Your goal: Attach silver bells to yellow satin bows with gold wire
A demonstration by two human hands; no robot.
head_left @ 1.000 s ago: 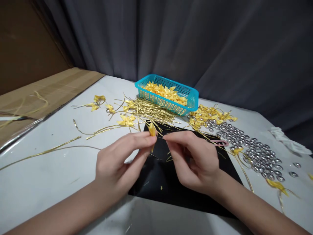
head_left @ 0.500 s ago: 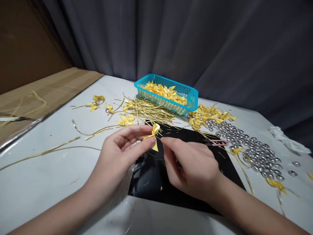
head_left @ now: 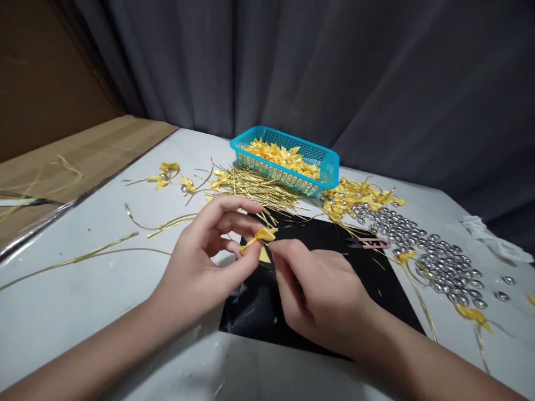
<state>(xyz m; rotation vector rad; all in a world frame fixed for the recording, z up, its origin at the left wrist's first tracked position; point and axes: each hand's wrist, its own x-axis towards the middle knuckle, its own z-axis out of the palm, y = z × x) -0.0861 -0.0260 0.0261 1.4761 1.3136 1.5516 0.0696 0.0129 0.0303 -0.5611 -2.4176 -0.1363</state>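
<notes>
A small yellow ribbon bow (head_left: 264, 235) is held in my left hand (head_left: 215, 250), between the thumb and the fingers behind it; the index finger is lifted above the bow. Close by on the right, my right hand (head_left: 321, 278) is closed in a pinch, its fingertips at the bow's edge. Whatever lies in that pinch is too small to make out. Both hands are over a black mat (head_left: 267, 317). Behind the right hand lies a pair of pink-handled thread snips (head_left: 370, 243).
A blue basket (head_left: 330, 181) of yellow bows stands at the back. Gold cords (head_left: 263, 189) lie before it. Silver beads (head_left: 443, 259) spread on the right, beside bows with cords (head_left: 359, 195). Cardboard (head_left: 96, 142) lies at the left, and a grey curtain (head_left: 284, 67) hangs behind.
The bow has tipped from upright to nearly sideways in my left hand. My left index finger has risen off it. My right hand has shifted slightly down and left, still pinched.
</notes>
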